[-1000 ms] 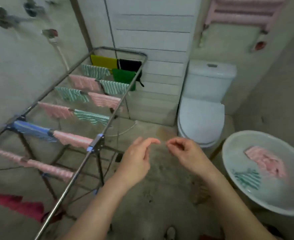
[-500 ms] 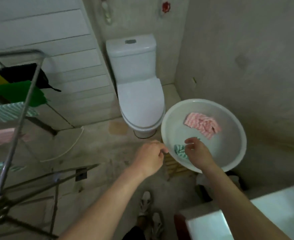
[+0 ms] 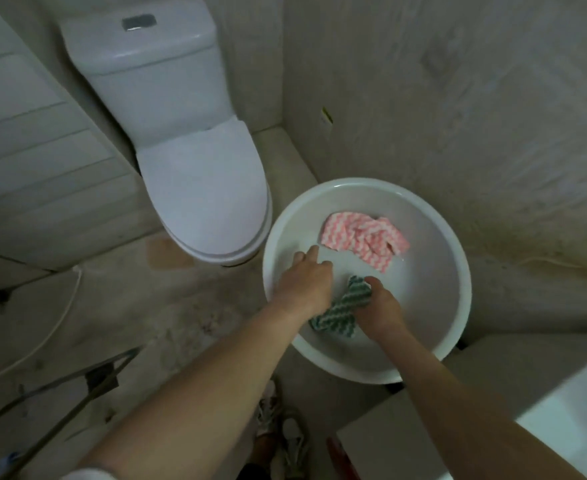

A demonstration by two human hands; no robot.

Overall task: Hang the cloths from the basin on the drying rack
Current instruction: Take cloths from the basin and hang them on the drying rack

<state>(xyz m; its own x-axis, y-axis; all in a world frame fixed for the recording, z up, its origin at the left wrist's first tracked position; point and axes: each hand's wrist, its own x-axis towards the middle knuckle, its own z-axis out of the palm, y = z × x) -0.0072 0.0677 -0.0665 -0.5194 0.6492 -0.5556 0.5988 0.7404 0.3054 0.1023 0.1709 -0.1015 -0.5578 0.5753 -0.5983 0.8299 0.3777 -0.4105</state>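
A white round basin [image 3: 454,258] stands on the floor by the right wall. In its far half lies a crumpled pink-and-white striped cloth [image 3: 364,239]. A green-and-white striped cloth [image 3: 342,308] lies in the near half, between my hands. My right hand [image 3: 382,308] grips the green cloth's upper end, thumb on top. Just left of that cloth, my left hand [image 3: 305,284] reaches into the basin with loosely bent fingers, and I see nothing in it. Only the drying rack's lower bars [image 3: 60,386] show, at the lower left.
A white toilet [image 3: 202,188] with its lid down stands left of the basin, almost touching its rim. A white box-like surface [image 3: 562,420] fills the bottom right corner. My shoes [image 3: 285,427] are just below the basin. White wall panels are at the left.
The view swung right and down from the rack to the basin. Both hands went from mid-air into the basin, and my right hand closed on the green cloth.
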